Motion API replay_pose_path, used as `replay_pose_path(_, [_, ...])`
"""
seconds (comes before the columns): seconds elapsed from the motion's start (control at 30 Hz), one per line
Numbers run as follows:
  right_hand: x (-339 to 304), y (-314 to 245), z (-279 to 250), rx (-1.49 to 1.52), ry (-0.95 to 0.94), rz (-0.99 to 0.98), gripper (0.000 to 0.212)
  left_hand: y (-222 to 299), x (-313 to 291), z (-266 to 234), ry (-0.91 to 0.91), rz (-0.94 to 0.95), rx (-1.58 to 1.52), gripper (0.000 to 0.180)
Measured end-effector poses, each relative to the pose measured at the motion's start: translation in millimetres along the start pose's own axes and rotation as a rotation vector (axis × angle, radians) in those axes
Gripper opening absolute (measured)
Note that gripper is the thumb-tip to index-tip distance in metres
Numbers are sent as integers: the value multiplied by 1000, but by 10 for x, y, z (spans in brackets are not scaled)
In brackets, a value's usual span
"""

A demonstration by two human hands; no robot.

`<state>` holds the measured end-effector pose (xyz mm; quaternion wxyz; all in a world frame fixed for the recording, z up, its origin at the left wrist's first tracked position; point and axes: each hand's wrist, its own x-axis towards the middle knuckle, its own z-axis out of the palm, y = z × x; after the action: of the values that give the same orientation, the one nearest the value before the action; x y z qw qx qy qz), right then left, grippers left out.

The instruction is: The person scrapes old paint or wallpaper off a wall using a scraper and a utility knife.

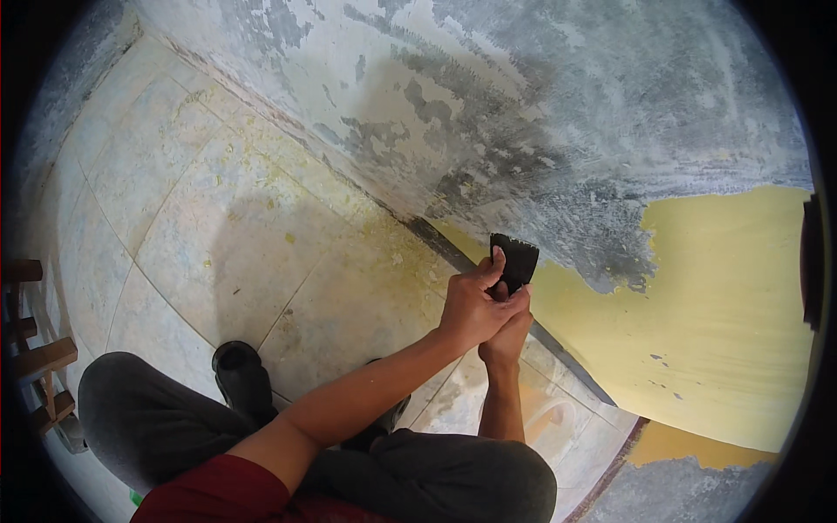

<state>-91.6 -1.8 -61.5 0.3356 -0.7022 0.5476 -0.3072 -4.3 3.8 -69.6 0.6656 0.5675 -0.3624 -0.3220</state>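
A dark, matt scraper blade [514, 260] meets a wall [567, 113] of rough, patchy grey plaster and smooth, flat yellow paint [724, 305], above a dull tiled floor [218, 227] littered with paint flakes, beside bare wooden slats [44, 357].

No packages, labels, signs or screens anywhere (only bare surfaces)

A room under renovation: half-stripped yellow wall [724, 288], paint flakes strewn over tiled floor [218, 218].
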Motion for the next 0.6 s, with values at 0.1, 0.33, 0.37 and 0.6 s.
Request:
replay_pose_path(0.1, [27,23,-35,-58,19,-16,26,-11,-3,45,-8,28,-1,63])
replay_pose_path(0.33, [125,-46,-53,-195,-34,-13,23,32,8,49,14,-103,20,67])
replay_pose_path(0.37, [134,-71,-51,-174,-17,-20,21,38,17,60,26,-122,-23,69])
replay_pose_path(0.6, [10,0,-42,49,70,-131,23,109,-53,53,-70,-124,23,72])
